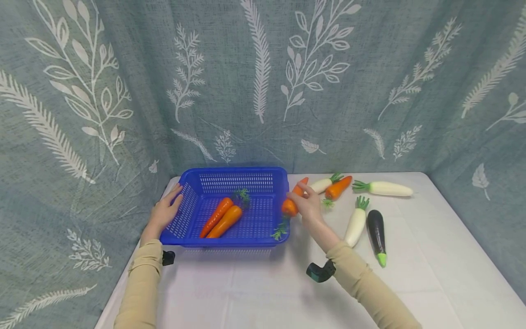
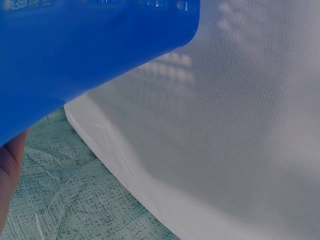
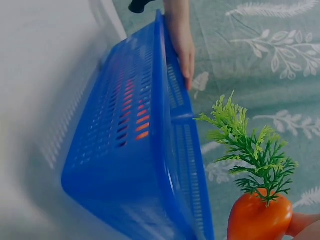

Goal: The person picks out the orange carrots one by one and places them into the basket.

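A blue basket (image 1: 255,228) with slotted walls stands on the white table. Two orange carrots with green tops lie in it, one a redder carrot (image 1: 216,217), the other a paler carrot (image 1: 225,222). My left hand (image 1: 164,211) holds the basket's left rim, thumb apart from the fingers; in the left wrist view only a bit of the hand (image 2: 11,162) shows beside the blue wall. My right hand (image 1: 307,203) pinches another carrot (image 1: 290,208) at the right rim. Its leafy top (image 3: 257,155) points toward me, and its orange root overlaps the rim in the head view.
Right of the basket lie a white radish (image 1: 322,185), an orange carrot (image 1: 338,188), a second white radish (image 1: 390,188), a third white radish (image 1: 355,227) and a dark eggplant (image 1: 376,233). A patterned green curtain (image 1: 230,91) hangs behind the table.
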A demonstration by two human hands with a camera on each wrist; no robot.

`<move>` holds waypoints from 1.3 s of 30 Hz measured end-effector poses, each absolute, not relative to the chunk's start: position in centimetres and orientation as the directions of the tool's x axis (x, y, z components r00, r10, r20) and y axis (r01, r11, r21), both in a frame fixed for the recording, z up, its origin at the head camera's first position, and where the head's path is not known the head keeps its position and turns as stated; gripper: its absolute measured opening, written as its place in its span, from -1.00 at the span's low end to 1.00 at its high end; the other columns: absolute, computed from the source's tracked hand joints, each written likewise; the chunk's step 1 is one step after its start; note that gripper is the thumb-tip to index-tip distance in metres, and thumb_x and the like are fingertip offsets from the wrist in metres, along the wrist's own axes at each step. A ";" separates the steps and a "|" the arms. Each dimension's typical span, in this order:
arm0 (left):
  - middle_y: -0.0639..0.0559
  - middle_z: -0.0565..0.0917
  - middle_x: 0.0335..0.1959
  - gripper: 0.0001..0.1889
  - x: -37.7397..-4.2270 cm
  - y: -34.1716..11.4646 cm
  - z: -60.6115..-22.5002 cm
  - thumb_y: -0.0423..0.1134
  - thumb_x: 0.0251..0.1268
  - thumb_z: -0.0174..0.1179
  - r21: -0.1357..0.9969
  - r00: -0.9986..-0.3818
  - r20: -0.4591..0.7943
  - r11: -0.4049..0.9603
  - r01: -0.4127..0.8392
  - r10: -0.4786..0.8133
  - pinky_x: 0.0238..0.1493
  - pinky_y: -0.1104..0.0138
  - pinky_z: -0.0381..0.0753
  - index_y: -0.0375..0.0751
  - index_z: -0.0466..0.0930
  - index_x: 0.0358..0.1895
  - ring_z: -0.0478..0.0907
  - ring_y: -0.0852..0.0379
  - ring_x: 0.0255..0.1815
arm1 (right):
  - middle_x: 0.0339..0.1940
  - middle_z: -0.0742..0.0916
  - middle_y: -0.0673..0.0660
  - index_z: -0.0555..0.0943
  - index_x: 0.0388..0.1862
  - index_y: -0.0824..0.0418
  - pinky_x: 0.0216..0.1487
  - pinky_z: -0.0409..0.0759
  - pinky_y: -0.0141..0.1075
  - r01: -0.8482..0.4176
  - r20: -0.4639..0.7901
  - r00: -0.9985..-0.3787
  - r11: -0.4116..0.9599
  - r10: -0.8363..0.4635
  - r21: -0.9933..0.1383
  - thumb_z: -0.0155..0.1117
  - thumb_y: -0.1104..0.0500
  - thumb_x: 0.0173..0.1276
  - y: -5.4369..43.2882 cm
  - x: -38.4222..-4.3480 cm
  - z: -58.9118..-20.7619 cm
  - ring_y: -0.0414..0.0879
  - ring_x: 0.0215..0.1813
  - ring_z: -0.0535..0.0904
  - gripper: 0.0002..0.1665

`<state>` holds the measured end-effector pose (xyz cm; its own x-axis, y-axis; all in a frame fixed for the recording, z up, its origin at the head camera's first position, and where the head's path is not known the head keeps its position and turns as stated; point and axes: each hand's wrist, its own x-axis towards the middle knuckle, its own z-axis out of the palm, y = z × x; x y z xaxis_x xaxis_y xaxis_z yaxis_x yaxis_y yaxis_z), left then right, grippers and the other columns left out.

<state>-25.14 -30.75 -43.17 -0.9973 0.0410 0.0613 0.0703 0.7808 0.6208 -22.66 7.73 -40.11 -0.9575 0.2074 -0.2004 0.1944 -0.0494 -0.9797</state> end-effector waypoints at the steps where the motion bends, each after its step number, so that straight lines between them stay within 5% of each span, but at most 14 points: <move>1: -0.19 0.03 0.55 -0.45 -25.1 -30.8 -43.2 -0.10 0.62 -0.25 0.621 -0.997 0.061 0.780 0.070 0.041 0.38 -0.30 -0.09 -0.36 0.10 0.49 -0.03 -0.38 0.49 | 0.30 0.42 0.42 0.38 0.40 0.31 0.30 0.41 0.00 0.190 -0.198 -0.959 -0.058 0.203 -0.980 0.27 0.30 0.31 7.5 -22.6 -40.1 0.20 0.23 0.40 -0.34; 16: -0.20 0.03 0.55 -0.45 -25.1 -30.8 -43.3 -0.09 0.62 -0.25 0.624 -0.997 0.069 0.778 0.075 0.040 0.39 -0.29 -0.08 -0.35 0.10 0.49 -0.02 -0.39 0.49 | 0.25 0.50 0.46 0.44 0.33 0.39 0.16 0.56 -0.11 0.102 -0.123 -0.976 -0.122 0.177 -0.987 0.31 0.35 0.25 4.5 -23.0 -40.3 0.22 0.19 0.50 -0.36; 26: -0.19 0.02 0.55 -0.45 -24.9 -30.6 -43.0 -0.09 0.62 -0.25 0.627 -0.997 0.063 0.776 0.069 0.038 0.38 -0.30 -0.08 -0.35 0.09 0.49 -0.03 -0.40 0.48 | 0.07 0.58 0.43 0.48 0.28 0.41 -0.12 0.63 -0.34 0.061 -0.094 -0.978 -0.176 0.184 -0.982 0.34 0.39 0.18 2.8 -23.4 -40.7 0.01 -0.09 0.54 -0.37; 39: -0.21 0.03 0.55 -0.45 -25.0 -30.6 -43.1 -0.11 0.61 -0.25 0.618 -0.997 0.067 0.783 0.073 0.040 0.38 -0.30 -0.06 -0.36 0.10 0.49 -0.01 -0.40 0.48 | 0.03 0.57 0.39 0.45 0.30 0.43 -0.09 0.63 -0.31 0.063 -0.112 -0.972 -0.226 0.208 -0.972 0.35 0.39 0.18 0.8 -23.5 -41.3 -0.01 -0.15 0.54 -0.34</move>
<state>-25.00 -30.57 -43.08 -0.9970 0.0402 0.0669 0.0730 0.7830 0.6177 -23.48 0.78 -41.28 -0.9717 0.2081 -0.1115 0.0632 -0.2260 -0.9721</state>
